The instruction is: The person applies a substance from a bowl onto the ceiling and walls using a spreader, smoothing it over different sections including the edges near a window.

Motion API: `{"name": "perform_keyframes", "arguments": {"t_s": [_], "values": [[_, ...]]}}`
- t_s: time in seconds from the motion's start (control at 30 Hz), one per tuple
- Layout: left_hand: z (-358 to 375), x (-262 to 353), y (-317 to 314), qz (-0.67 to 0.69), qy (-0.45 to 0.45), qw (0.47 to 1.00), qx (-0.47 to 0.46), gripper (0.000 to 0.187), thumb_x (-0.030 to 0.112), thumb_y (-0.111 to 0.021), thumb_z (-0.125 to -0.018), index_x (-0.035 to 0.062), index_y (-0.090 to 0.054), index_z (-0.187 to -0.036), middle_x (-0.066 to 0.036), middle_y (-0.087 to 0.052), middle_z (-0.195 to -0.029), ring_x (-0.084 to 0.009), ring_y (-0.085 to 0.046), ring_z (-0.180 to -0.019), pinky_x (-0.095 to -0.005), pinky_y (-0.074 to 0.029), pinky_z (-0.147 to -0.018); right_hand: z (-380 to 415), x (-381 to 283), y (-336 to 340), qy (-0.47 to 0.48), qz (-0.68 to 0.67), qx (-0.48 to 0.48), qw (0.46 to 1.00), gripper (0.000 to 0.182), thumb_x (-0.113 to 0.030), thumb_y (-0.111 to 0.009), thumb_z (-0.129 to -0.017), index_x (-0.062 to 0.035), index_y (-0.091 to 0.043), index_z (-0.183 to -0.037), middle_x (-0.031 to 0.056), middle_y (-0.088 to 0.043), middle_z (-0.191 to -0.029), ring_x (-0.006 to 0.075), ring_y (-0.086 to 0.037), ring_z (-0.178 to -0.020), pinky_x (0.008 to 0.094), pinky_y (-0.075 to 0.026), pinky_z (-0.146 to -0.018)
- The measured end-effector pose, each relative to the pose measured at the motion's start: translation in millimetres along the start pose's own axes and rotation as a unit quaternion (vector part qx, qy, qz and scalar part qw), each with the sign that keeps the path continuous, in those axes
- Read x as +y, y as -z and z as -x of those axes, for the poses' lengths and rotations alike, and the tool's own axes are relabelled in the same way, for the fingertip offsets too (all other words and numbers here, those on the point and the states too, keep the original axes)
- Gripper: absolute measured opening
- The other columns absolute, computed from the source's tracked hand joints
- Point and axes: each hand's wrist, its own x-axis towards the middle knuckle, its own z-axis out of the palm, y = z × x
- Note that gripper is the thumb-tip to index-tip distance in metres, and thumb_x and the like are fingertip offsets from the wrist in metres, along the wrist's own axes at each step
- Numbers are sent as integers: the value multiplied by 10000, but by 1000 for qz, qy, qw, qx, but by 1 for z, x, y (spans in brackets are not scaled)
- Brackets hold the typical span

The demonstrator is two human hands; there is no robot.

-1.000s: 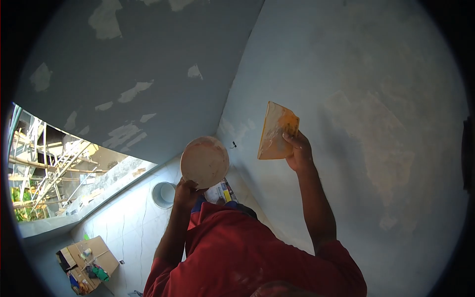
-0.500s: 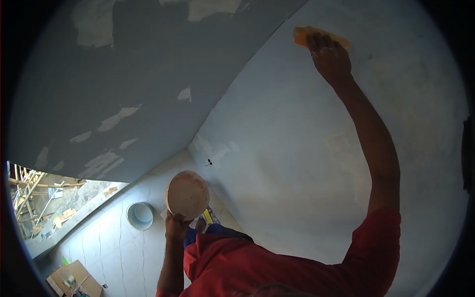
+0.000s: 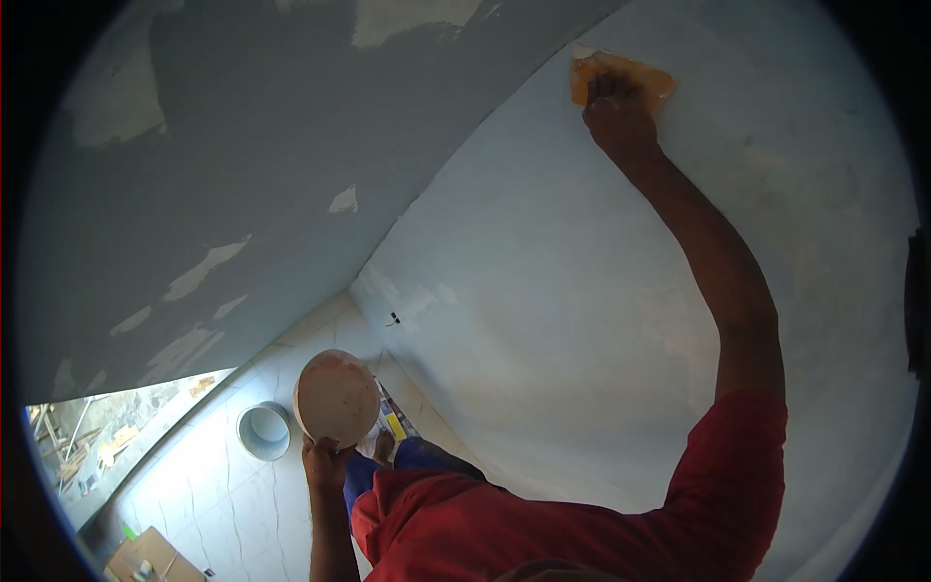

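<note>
Ok, both of my hands are busy, 1 item each. R hand (image 3: 621, 116), top of the frame right of ctr, is closed w/ fingers curled over the back of an orange flat spreader (image 3: 662, 85); it's up by the pale blue wall (image 3: 543, 291), near the seam w/ the grey surface (image 3: 242, 145), & looks laid against the wall, tho can't tell if its whole face touches. My R arm bends up to it from the red sleeve (image 3: 735, 451) at lower right. L hand (image 3: 327, 464), lower ctr-left, is closed on the near rim of a round plate (image 3: 337, 400), pale w/ pinkish smears, its broad face toward the cam. Just left of the plate there's 1 bucket (image 3: 248, 434) on the veined tile floor (image 3: 218, 495). Lower-left edge has a cardboard box (image 3: 179, 563) w/ bits on it, cut off by the frame. Right of the plate, approx ctr-low, my bare foot (image 3: 384, 446) shows next to a yellow item (image 3: 395, 427); too small to ID. Small black fitting (image 3: 394, 318) on the wall, up & right of the plate. Several pale patches (image 3: 208, 271) dot the grey surface, upper & mid left.
</note>
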Motion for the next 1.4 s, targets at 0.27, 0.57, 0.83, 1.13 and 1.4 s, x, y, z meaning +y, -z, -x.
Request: {"name": "perform_keyframes", "arguments": {"t_s": [0.27,0.57,0.83,1.13,1.4], "values": [[20,8,30,58,-103,993,-21,684,1,-478,-717,11,-388,-1395,-209,-496,-1302,-376,-572,-1150,-491,-588,-850,6,-35,71,167,-306,-282,894,152,-154,-613,-830,-64,-718,-767,76,-707,-778,231,-709,-721,414,-562,-629],[31,5,74,-22,-127,990,55,622,24,-455,-744,11,-432,-1366,-215,-516,-1290,-376,-589,-1143,-494,-583,-864,-18,29,22,-36,-44,-69,996,274,-203,-667,-796,-47,-700,-1018,45,-670,-760,171,-683,-599,303,-549,-491],[21,18,52,83,-66,992,62,638,27,-476,-725,37,-439,-1362,-200,-518,-1268,-360,-584,-1134,-495,-575,-859,-26,16,16,-22,-56,-79,995,309,-205,-670,-790,-1,-702,-1021,81,-690,-775,196,-693,-627,327,-557,-522],[8,17,45,52,-43,998,12,590,18,-495,-721,22,-463,-1310,-184,-517,-1267,-354,-577,-1142,-476,-573,-869,-6,11,43,37,-152,-69,985,237,-169,-656,-778,-43,-709,-972,60,-693,-802,199,-678,-645,310,-553,-578],[12,16,41,-4,-60,998,22,585,31,-468,-755,-3,-448,-1339,-171,-507,-1251,-342,-586,-1116,-485,-575,-854,-27,34,15,-30,-45,-54,997,233,-185,-654,-790,-58,-697,-980,50,-679,-816,193,-671,-689,312,-546,-571]]}}
